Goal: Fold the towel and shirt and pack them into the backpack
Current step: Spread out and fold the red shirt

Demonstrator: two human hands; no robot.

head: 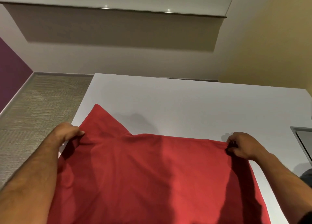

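Purple wall at far L, approx 9 o'clock; woven grey-beige carpet below it, running to the table's L edge. Left hand at approx 8 o'clock of frame centre: fingers pinched shut on the red shirt at its L far corner, right at the table's L edge. Just beyond that grip a sleeve lies flat on the white table, pointing toward 11 o'clock. Shirt body spreads across the near half of the table, from centre to 6 o'clock, far edge stretched fairly straight betw. the two hands (some soft creases near the L grip; the near part runs out of frame). Right hand at approx 4 o'clock: fingers curled and clamped on the shirt's R far corner. At R frame edge, 3 o'clock, a grey-framed panel, partly cut off, cannot ID. Towel, backpack: not in view.
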